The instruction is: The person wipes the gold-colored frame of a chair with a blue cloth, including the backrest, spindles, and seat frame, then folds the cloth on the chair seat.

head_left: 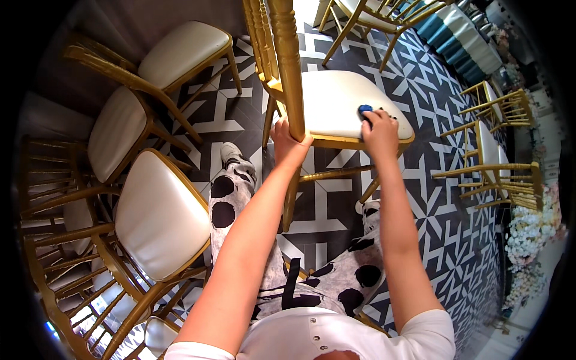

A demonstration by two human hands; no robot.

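A gold chair (288, 72) with a cream padded seat (336, 102) stands right in front of me. My left hand (290, 144) is wrapped round the foot of its back post, at the seat corner. On the right part of the seat, my right hand (380, 131) presses down a small, shiny, dark blue object (365, 110). The fingers curl over it and hide most of its shape, so I cannot make out its kind. A bit of black shows beyond the fingertips.
Several matching chairs (162, 216) crowd close on my left. More gold chairs (497, 165) stand to the right, and another chair (366, 18) is at the far side. Beyond is a table with a teal and white cloth (459, 45). White flowers (528, 240) line the right edge.
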